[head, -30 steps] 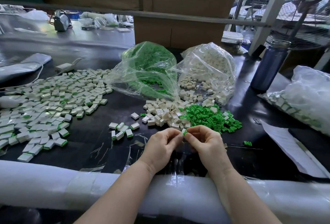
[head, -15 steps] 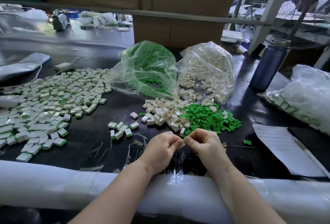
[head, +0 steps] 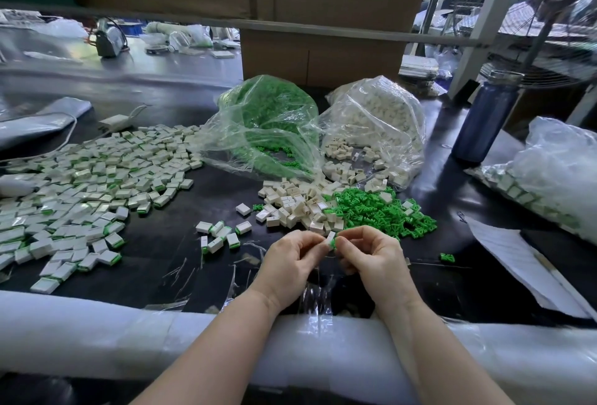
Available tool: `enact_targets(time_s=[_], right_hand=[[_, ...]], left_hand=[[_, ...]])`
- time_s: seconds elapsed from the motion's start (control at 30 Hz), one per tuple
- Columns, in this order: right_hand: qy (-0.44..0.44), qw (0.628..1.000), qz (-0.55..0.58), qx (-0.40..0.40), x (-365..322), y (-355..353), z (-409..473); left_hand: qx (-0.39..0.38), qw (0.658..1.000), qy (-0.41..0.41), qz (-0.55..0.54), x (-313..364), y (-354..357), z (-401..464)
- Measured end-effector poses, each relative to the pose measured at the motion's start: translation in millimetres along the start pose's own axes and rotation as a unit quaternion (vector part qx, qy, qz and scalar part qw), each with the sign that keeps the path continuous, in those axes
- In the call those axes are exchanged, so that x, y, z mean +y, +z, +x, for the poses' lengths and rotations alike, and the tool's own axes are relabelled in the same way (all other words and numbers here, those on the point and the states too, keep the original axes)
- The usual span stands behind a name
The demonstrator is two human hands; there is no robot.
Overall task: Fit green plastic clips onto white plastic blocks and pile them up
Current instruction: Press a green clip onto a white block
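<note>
Taking the small heap of loose white blocks (head: 298, 207) at the middle of the black table (head: 181, 243) as the landmark, the biggest thing is the spread of finished blocks (head: 87, 188) far to its left, each white piece showing a green edge; that pile suggests the job is well under way. Behind the heap lie two open clear bags, the bag of green clips (head: 265, 127) to the left and the bag of white blocks (head: 374, 133) to the right, both still full, so I judge that much remains. Just right of the heap, touching it, is a mound of loose green clips (head: 378, 211). Left and in front of it sits a small cluster of finished pieces (head: 218, 236), not yet joined to the big pile. In front of the heap, the left hand (head: 290, 262) pinches one white block (head: 330, 239) while the right hand (head: 371, 259) pinches a green clip (head: 334, 243) against its end; whether it is fully seated cannot be told.
</note>
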State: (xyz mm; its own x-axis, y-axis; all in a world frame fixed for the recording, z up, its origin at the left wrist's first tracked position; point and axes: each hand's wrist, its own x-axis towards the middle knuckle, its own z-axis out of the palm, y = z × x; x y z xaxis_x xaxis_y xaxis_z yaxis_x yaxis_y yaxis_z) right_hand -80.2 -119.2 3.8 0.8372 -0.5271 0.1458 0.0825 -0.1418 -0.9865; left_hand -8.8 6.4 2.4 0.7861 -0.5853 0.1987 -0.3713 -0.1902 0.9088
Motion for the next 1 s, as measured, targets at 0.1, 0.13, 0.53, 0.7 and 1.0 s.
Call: enact_targets(time_s=[0.1, 0.13, 0.53, 0.7, 1.0], right_hand=[[-0.012, 1.0, -0.015, -0.011, -0.5, -0.5, -0.2], [-0.012, 1.0, -0.021, -0.013, -0.4, -0.2, 0.0], [-0.003, 0.989, -0.143, -0.039, -0.6, 0.1, -0.2], [0.004, 0.986, -0.152, -0.064, -1.8, -2.0, -0.5], [-0.002, 0.981, -0.181, -0.074, -3.0, -2.5, -0.8]], left_hand=[[-0.015, 1.0, -0.013, -0.011, -0.6, -1.5, 0.5], [-0.018, 1.0, -0.018, -0.017, -0.6, -1.8, 0.5], [-0.028, 0.998, -0.021, 0.059, -3.1, -0.1, -0.6], [-0.032, 0.995, -0.011, 0.091, -3.3, -0.5, -0.9], [-0.048, 0.984, 0.053, 0.163, 0.7, -0.9, -1.5]])
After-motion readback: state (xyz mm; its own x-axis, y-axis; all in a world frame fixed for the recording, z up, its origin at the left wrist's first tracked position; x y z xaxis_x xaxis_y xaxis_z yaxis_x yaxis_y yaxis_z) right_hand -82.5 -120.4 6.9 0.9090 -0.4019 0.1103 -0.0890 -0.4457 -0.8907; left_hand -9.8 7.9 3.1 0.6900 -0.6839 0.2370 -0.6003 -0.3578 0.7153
